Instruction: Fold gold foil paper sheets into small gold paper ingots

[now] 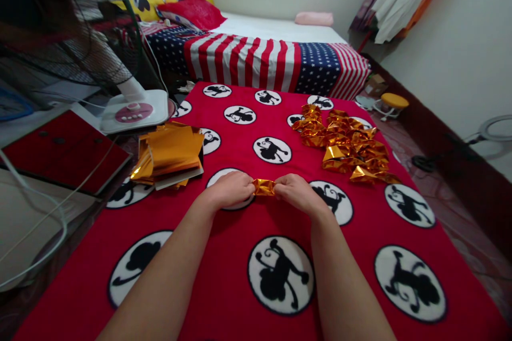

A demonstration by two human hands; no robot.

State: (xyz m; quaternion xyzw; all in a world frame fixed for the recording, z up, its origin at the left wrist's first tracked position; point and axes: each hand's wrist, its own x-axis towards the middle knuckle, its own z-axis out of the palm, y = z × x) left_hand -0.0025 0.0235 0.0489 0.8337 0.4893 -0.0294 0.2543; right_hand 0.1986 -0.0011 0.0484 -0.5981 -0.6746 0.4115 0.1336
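Note:
Between my two hands is a small folded piece of gold foil paper (264, 187), held level just over the red cloth. My left hand (234, 189) is closed on its left end. At the other end, my right hand (295, 192) pinches it with curled fingers. The ends of the foil are hidden inside my fingers. To the left lies a stack of flat gold foil sheets (172, 149), a little untidy. A heap of folded gold foil pieces (346, 144) is spread out on the right.
A red cloth (192, 287) with black-and-white round prints covers the surface before me. On the left stand a white fan base (136, 109) and a red panel (60, 146) with loose white cables. Behind is a bed with a striped cover (248, 61). A yellow stool (394, 100) stands at right.

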